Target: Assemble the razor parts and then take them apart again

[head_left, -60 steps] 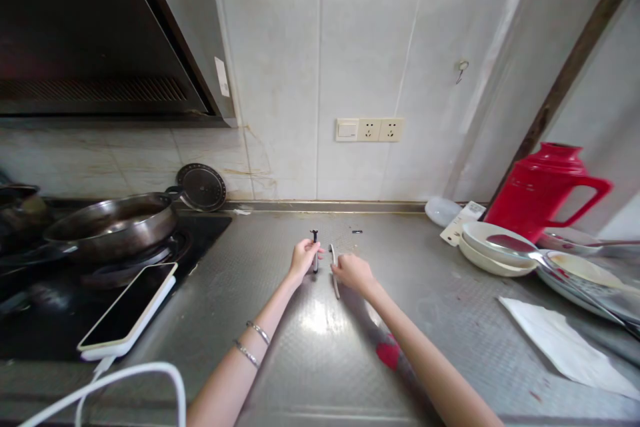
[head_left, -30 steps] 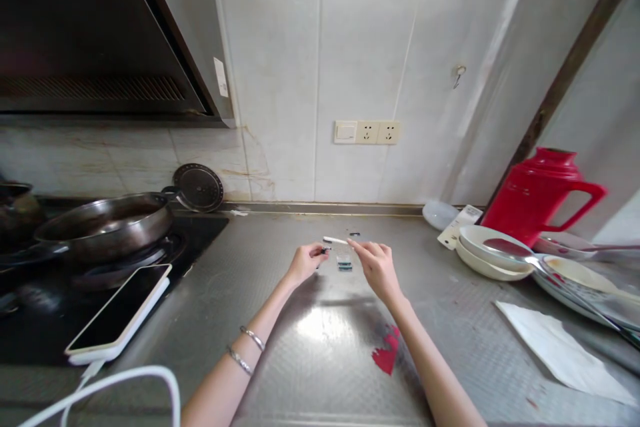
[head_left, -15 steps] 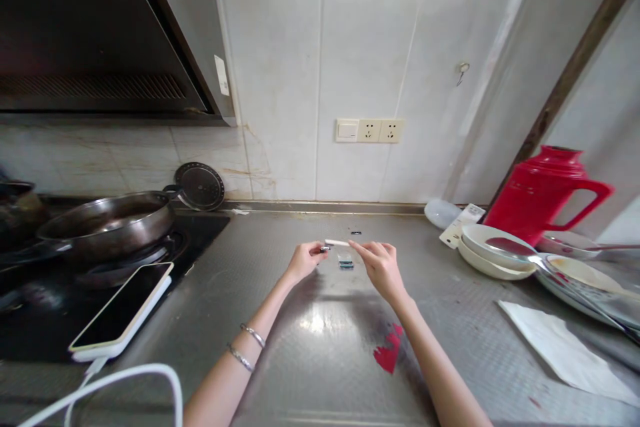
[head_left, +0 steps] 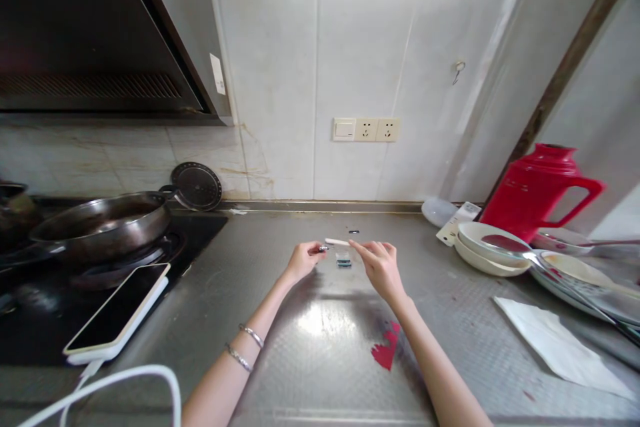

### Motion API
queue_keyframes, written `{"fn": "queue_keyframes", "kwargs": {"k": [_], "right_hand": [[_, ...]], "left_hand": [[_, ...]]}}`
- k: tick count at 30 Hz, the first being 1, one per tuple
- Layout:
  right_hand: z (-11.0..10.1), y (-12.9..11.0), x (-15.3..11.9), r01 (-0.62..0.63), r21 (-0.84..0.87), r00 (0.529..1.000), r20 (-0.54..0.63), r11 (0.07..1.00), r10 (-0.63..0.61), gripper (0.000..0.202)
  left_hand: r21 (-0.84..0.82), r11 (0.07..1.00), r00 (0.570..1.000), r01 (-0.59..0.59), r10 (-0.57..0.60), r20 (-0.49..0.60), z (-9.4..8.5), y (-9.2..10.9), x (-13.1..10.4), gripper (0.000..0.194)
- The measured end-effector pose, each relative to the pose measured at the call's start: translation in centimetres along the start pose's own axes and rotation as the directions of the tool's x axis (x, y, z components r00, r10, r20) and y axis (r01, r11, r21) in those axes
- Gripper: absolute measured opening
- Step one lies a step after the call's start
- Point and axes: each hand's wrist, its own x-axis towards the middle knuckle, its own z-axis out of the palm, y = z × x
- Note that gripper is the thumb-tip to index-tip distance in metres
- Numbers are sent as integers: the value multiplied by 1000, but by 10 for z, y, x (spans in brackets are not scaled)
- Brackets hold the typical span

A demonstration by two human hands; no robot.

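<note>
A thin white stick [head_left: 337,241] lies level above the counter, its right end at the fingertips of my right hand [head_left: 381,267]. That hand is closed in a pinch, with the index finger stretched along toward the stick. My left hand [head_left: 303,261] pinches a small dark, shiny piece [head_left: 323,249], too small to name, close to the stick's left end. Just beyond and below the stick, a small clear packet with dark strips [head_left: 343,260] rests on the steel counter [head_left: 300,360]. Farther back lies a tiny black piece [head_left: 354,231].
On the left, a pan [head_left: 107,221] sits on the black hob, with a phone [head_left: 120,312] on a white cable at its edge. A red thermos [head_left: 535,190], stacked bowls [head_left: 493,257] and a white paper sheet [head_left: 560,343] are on the right. A red patch [head_left: 386,349] marks the counter.
The whole view has shifted slightly. Both hands keep nearly the same pose, and the white stick stays between them.
</note>
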Motion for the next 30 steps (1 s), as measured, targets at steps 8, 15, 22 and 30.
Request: {"fn": "queue_keyframes", "kwargs": {"k": [8, 15, 22, 30], "right_hand": [[1, -2, 1, 6, -45, 1000, 7, 999, -6, 46], [1, -6, 1, 37, -57, 999, 16, 998, -37, 49], [1, -6, -1, -16, -75, 1000, 9, 997, 17, 45], [0, -4, -1, -16, -16, 1000, -6, 1000, 15, 42]], "left_hand": [[-5, 1000, 1000, 5, -5, -31, 0, 3, 0, 14], [-35, 999, 1000, 16, -16, -7, 2, 1, 1, 20], [-18, 1000, 1000, 19, -20, -8, 0, 4, 1, 15], [-16, 1000, 1000, 6, -6, -2, 2, 5, 0, 13]]}}
